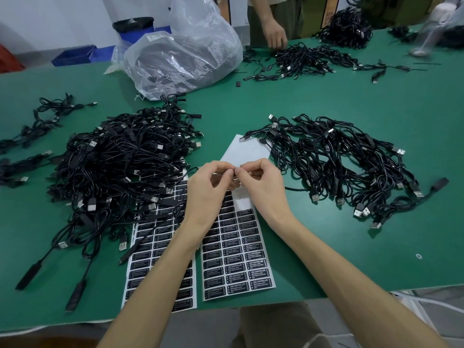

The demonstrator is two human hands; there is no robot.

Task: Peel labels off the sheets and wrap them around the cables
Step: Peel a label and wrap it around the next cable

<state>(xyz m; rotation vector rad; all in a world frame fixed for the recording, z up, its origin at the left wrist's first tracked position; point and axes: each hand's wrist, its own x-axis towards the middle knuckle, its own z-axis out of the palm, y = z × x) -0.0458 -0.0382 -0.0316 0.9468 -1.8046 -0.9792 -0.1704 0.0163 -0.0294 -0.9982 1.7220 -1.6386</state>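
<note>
Right, both hands are up over the label sheets (238, 259), meeting at the middle of the green table (326, 234). The left hand (208, 187) and right hand (263, 184) are each curled, pinching one short stretch of cable (187, 173) between them. Its thin tail arcs away left toward the big left pile (125, 159).

The danger, I'd say, is the label going on crooked. If either pinch rolls unevenly, the sticky face could catch on itself or on a fingertip and crease. That trailing tail could also snag in the pile and tug the work off line.

The label itself is all but hidden. Only a sliver shows between the fingertips (227, 173), so I cannot tell how far round it is. The held stretch sits right in that pinch, thumbs near side, forefingers far side, above the sheets.

The right pile (339, 159) lies well apart.
</note>
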